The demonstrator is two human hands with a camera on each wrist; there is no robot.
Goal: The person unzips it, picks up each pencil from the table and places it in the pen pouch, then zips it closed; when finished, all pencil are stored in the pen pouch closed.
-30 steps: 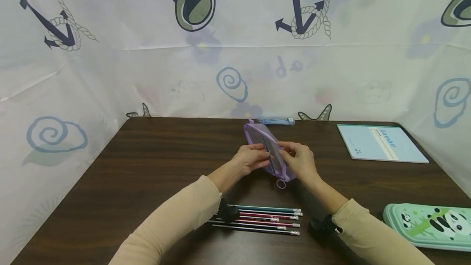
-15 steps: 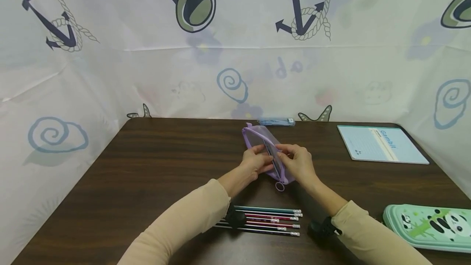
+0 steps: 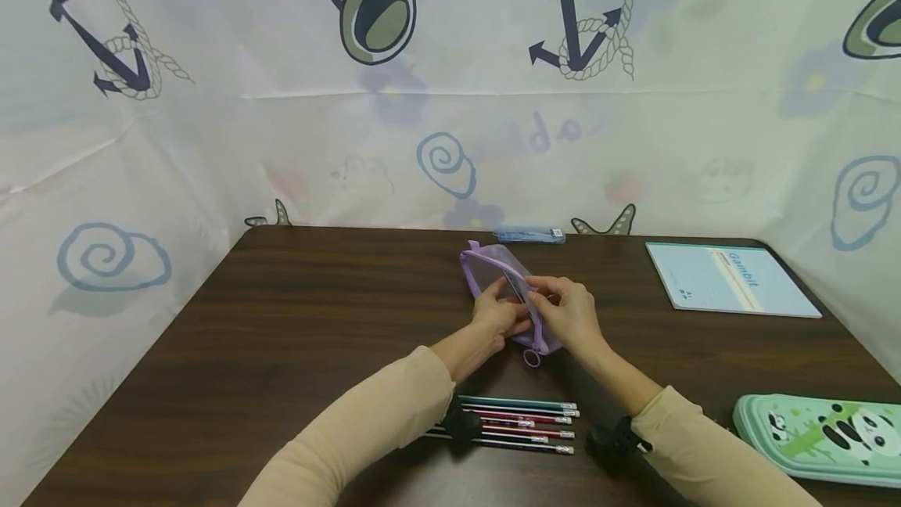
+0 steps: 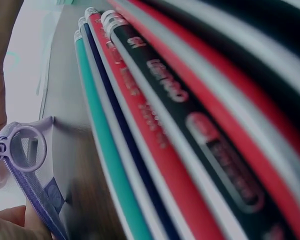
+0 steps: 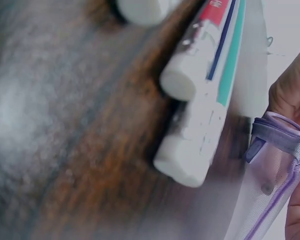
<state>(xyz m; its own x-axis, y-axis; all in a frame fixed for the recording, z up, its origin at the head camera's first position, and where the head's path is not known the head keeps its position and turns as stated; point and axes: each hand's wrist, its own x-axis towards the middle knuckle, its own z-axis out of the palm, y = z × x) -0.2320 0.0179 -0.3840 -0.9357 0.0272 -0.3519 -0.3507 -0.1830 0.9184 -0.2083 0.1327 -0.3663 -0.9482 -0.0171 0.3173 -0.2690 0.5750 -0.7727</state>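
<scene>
A translucent purple zip pouch [image 3: 486,276] stands tilted over the table, its mouth open toward the left. My right hand [image 3: 572,318] pinches the pouch's near side between thumb and fingers. Reaching into the mouth, my left hand [image 3: 496,319] seems to hold a slim dark stick [image 3: 512,278], apparently a pencil, whose lower part is hidden by the fingers and mesh. A ring zip pull [image 4: 29,148] hangs at the pouch's near end. Under the left forearm lie several striped pencils [image 3: 521,399], white erasers pointing right; the left wrist view shows red, black and teal ones [image 4: 97,100].
A green panda pencil case [image 3: 820,436] lies at the right front. Farther back rests a light blue notebook [image 3: 732,278]. A small clear blue packet [image 3: 530,235] sits at the table's back edge, before a printed cloth backdrop [image 3: 338,139].
My left hand has moved right and slightly down, deeper into the pouch mouth, and less of the dark stick shows. The pouch has shifted slightly left and down; my right hand keeps its pinch.
</scene>
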